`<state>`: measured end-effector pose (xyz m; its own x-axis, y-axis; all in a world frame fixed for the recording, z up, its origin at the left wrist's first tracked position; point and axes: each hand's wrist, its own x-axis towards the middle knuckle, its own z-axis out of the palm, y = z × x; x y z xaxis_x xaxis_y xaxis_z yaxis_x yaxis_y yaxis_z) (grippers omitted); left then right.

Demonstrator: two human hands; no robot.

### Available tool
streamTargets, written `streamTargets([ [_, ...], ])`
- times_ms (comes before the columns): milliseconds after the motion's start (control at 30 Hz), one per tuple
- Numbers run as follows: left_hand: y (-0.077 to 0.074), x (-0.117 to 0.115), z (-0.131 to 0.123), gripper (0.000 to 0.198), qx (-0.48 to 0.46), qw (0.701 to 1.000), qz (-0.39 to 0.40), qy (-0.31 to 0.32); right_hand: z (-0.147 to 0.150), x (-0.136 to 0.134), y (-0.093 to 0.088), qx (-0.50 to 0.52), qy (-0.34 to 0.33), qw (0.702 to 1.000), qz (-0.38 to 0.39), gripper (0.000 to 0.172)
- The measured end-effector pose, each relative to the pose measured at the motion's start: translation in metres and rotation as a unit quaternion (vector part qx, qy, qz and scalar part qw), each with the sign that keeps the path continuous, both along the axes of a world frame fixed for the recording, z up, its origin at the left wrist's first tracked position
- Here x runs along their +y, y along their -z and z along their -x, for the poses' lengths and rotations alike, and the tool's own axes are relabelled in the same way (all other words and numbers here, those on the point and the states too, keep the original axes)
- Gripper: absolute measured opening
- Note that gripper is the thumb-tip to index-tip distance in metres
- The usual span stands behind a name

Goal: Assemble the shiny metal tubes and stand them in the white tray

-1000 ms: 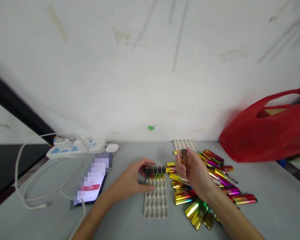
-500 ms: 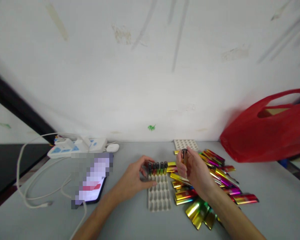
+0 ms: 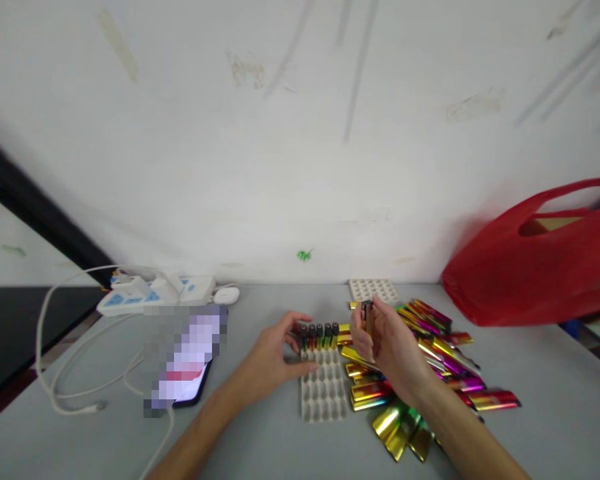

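Observation:
A white slotted tray (image 3: pixel 324 393) lies on the grey table, with several shiny lighters (image 3: pixel 320 336) standing upright in its far row. My left hand (image 3: pixel 275 357) rests at the tray's left far corner, fingers curled against it and thumb near the lighters. My right hand (image 3: pixel 387 347) is raised just right of the tray and pinches one gold lighter (image 3: pixel 367 315) upright, black cap on top. Under and beyond that hand spreads a pile of metallic lighters (image 3: pixel 430 353) in gold, red, pink and green.
A second white tray (image 3: pixel 373 289) lies by the wall. A red plastic bag (image 3: pixel 535 267) sits at the right. At the left are a phone (image 3: pixel 185 370), a white power strip (image 3: pixel 155 293) with looping cables (image 3: pixel 65 360), and a small white case (image 3: pixel 227 295).
The view has shifted slightly. My left hand and the tray sit a little further right in the picture. My right hand still holds the lighter upright in about the same place.

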<state>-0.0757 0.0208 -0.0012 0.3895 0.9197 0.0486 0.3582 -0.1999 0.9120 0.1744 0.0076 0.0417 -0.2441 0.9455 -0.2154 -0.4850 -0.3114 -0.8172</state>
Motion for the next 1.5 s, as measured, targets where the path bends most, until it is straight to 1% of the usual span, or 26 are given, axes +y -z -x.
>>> streamTargets([
  [167,-0.001,-0.001,-0.001,0.067,0.000,1.000,0.000,-0.001,0.005,-0.002,0.002,-0.006,-0.027,0.999,-0.024,0.059],
  [267,-0.002,-0.001,-0.002,0.067,0.009,1.000,-0.003,-0.003,0.007,-0.001,0.004,0.009,-0.048,0.999,-0.017,0.061],
  [367,-0.002,-0.001,-0.002,0.068,0.020,1.000,-0.004,-0.003,0.008,0.000,0.008,0.001,-0.058,0.998,0.004,0.063],
  [500,0.000,0.000,-0.001,0.069,0.019,1.000,-0.008,0.000,0.009,0.000,0.014,-0.052,-0.039,0.997,0.036,0.054],
  [600,0.001,0.001,0.000,0.068,0.014,1.000,-0.009,0.002,0.009,-0.002,0.016,-0.081,-0.022,0.996,0.036,0.046],
  [667,0.000,0.001,-0.001,0.068,0.012,1.000,-0.010,0.000,0.010,-0.003,0.016,-0.085,-0.015,0.996,0.032,0.044],
  [733,-0.001,0.001,-0.002,0.068,0.014,1.000,-0.009,-0.003,0.010,-0.003,0.015,-0.080,-0.016,0.996,0.030,0.047],
  [833,-0.003,0.000,-0.002,0.068,0.018,1.000,-0.009,-0.003,0.009,-0.002,0.015,-0.062,-0.035,0.997,0.028,0.055],
  [900,-0.004,0.000,-0.002,0.067,0.019,1.000,-0.009,-0.002,0.008,-0.001,0.015,-0.053,-0.045,0.997,0.026,0.058],
  [967,-0.004,-0.001,-0.002,0.066,0.021,1.000,-0.008,-0.004,0.008,-0.002,0.016,-0.056,-0.040,0.997,0.023,0.056],
  [1133,-0.003,-0.001,-0.002,0.067,0.028,1.000,-0.006,-0.004,0.010,-0.006,0.014,-0.100,-0.007,0.995,0.014,0.048],
  [1233,-0.002,0.000,-0.002,0.067,0.024,1.000,-0.003,-0.001,0.012,-0.007,0.013,-0.111,0.005,0.994,0.016,0.049],
  [1367,-0.002,0.000,-0.001,0.065,0.026,1.000,-0.007,-0.004,0.013,-0.006,0.012,-0.101,-0.014,0.995,0.013,0.057],
  [1500,-0.001,0.000,-0.001,0.067,0.028,1.000,-0.003,-0.007,0.013,-0.006,0.010,-0.092,-0.041,0.995,0.012,0.058],
])
